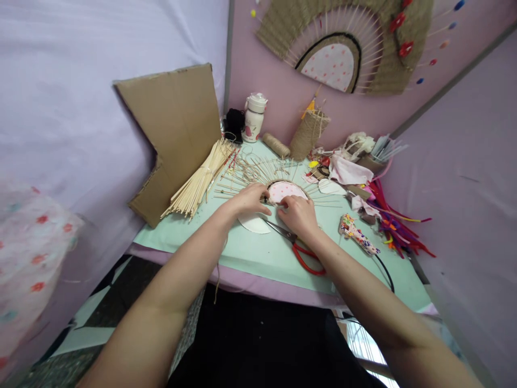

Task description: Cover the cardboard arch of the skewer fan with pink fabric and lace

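Observation:
A half-round craft piece (283, 189) lies on the mint green table (258, 256): white fabric with pink dots, a dark rim, and thin sticks fanning out from it. My left hand (251, 198) rests on its left edge with the fingers curled and pinched at the rim. My right hand (298, 214) presses on its lower right edge, fingers bent down onto the fabric. What either hand pinches is too small to make out. A white half-round cutout (253, 223) lies under my left hand. Red-handled scissors (299, 249) lie just below my right wrist.
A bundle of bamboo sticks (201, 181) and a cardboard sheet (177, 129) lean at the left. A white flask (254, 117), twine rolls (276, 144), fabric scraps (349, 171), coloured pipe cleaners (393, 223) and a patterned glue gun (357, 233) crowd the back and right. A finished fan hangs on the wall (343, 48).

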The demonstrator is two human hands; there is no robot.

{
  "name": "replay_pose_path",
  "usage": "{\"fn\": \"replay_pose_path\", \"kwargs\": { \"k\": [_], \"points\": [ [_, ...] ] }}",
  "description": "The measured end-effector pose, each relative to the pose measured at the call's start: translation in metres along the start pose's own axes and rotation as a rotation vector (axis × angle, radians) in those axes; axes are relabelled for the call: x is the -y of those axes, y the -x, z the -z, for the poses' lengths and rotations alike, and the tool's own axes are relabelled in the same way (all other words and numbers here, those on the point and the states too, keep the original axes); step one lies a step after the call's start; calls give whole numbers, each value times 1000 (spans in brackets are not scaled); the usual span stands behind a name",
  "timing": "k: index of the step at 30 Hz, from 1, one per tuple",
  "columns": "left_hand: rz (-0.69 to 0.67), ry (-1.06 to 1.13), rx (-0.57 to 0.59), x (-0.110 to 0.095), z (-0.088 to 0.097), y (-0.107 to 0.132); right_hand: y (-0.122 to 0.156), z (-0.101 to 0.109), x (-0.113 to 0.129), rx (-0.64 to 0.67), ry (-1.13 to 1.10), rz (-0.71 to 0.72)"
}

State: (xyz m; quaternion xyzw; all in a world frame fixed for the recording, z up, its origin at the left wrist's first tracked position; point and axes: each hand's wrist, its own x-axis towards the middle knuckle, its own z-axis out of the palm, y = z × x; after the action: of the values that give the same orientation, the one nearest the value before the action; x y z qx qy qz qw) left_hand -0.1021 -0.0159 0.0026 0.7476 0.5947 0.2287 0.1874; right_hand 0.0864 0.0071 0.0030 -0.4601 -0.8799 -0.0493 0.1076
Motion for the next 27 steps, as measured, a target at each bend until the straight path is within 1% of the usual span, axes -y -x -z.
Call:
{"fn": "replay_pose_path", "kwargs": {
  "k": [1, 2, 3, 4, 6, 7, 8, 9, 10, 12, 16, 18, 21, 25, 27],
  "points": [
    [-16, 58, 49, 4, 5, 0, 1, 1, -2, 0, -6, 8],
    [-17, 125, 71, 7, 10, 0, 1, 2, -3, -2, -11, 14],
    [2, 198, 55, 10, 15, 1, 1, 2, -5, -4, -15, 18],
    [39, 270, -5, 12, 18, 0, 1, 1, -6, -10, -21, 24],
    [136, 361, -201, 13, 22, 0, -1, 0, -7, -36, -52, 52],
    [181, 362, -298, 13, 23, 0, -3, -1, -7, -56, -75, 77],
    [218, 326, -367, 11, 23, -1, -4, -2, -7, -76, -98, 109],
    [243, 267, -398, 9, 22, -1, -6, -3, -6, -94, -118, 144],
    [257, 202, -395, 7, 21, -2, -8, -3, -6, -105, -130, 179],
    [271, 105, -342, 3, 17, -3, -12, -3, -6, -99, -132, 242],
    [269, 33, -263, -1, 10, -3, -22, -4, -6, -58, -126, 318],
    [246, -8, -235, 0, 8, -2, -26, -6, -7, -53, -124, 326],
    [176, -52, -237, 5, 3, 0, -32, -9, -7, -44, -113, 334],
    [101, -93, -141, 12, -3, -1, -36, -10, -6, -6, -109, 377],
    [101, -101, -114, 14, -4, -3, -36, -10, -7, -28, -136, 393]
  ]
}}
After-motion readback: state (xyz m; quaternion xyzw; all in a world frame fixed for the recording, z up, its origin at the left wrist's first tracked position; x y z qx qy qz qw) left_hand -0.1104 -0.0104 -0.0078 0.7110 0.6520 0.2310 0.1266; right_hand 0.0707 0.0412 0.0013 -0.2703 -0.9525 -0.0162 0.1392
